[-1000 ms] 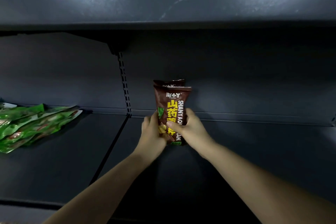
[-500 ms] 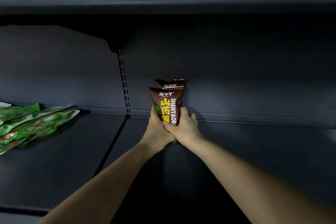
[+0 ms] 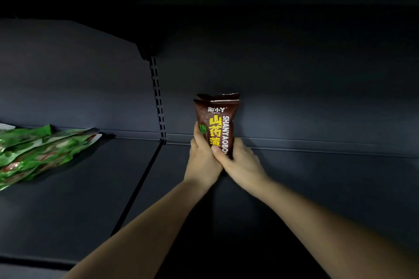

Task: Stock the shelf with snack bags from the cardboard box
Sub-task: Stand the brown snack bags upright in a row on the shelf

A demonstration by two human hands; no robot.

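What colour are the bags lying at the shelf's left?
The bags are green with red patches; head view.

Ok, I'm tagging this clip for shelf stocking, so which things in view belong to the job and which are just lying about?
Job: brown snack bags, upright, gripped by the left hand and right hand; the dark shelf under them.
Lying about: green bags flat on the shelf section to the left, untouched; slotted upright.
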